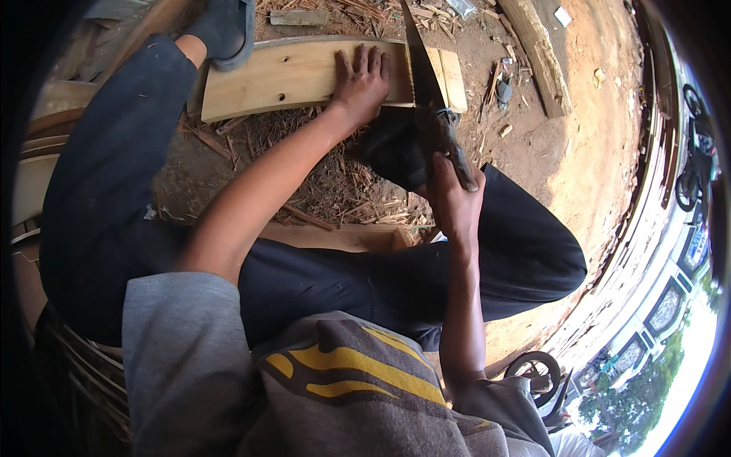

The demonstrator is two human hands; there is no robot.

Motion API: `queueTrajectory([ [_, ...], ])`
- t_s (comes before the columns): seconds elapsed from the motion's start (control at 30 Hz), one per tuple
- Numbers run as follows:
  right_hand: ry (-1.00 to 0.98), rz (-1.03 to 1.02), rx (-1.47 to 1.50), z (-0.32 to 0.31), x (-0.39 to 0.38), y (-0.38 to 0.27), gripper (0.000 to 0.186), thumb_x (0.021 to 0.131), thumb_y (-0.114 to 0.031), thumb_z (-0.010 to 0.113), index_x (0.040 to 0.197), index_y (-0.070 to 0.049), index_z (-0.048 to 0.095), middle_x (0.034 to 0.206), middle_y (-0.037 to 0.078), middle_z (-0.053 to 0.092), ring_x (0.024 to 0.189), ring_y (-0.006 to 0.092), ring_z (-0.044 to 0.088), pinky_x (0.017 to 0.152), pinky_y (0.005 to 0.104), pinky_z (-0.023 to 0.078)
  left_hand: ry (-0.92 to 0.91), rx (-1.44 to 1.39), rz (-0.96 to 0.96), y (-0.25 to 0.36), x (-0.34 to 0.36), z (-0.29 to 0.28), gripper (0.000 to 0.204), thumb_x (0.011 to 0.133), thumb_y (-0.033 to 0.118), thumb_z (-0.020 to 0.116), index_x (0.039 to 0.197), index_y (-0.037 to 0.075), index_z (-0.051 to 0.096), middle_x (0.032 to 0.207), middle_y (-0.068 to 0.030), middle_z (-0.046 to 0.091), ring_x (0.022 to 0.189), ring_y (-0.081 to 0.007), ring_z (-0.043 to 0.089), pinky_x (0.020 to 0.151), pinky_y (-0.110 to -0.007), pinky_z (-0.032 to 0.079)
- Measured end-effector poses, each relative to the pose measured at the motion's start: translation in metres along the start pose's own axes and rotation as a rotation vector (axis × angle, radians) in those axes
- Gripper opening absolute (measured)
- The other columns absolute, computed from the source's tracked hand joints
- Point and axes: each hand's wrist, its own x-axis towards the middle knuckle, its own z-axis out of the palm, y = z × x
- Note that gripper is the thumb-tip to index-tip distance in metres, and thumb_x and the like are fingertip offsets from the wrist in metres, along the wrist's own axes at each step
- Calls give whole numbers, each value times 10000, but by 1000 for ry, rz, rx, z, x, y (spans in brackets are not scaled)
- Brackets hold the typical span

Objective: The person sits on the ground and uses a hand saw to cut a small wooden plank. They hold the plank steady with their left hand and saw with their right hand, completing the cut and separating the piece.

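Observation:
A pale wooden board (304, 76) lies across the ground ahead of me, with a few dark knots in it. My left hand (362, 85) presses flat on the board with its fingers spread, left of the saw. My right hand (455, 194) is wrapped round the dark handle of a hand saw (428, 68). The saw's blade lies across the board near its right end and points away from me, its toothed edge facing left. A short part of the board (449, 80) shows to the right of the blade. My left foot in a dark clog (232, 38) rests on the board's far left end.
Wood chips and splinters (335, 179) cover the dirt below the board. A rough timber (539, 57) lies at the right. Another wooden piece (335, 238) lies between my legs. Stacked planks (57, 145) stand at the left. Motorbikes (693, 160) are parked far right.

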Motion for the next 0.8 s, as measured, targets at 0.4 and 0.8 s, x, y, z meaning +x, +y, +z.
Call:
queueTrajectory([
  [0.4,3,-11,-109,-3,-26,-8,202,899,-147,563,805,31,577,605,-27,446,585,35,376,498,253,322,-27,-87,-29,5,-1,-2,828,709,125,652,1400,-95,251,1433,-266,342,1348,-441,293,1052,-652,239],
  [0.8,-19,-69,-138,-11,-27,8,222,909,-164,571,783,19,559,625,-31,459,598,35,394,513,255,341,-20,-91,-1,5,0,-7,731,743,106,546,1387,-109,276,1420,-274,350,1345,-446,291,1060,-653,215],
])
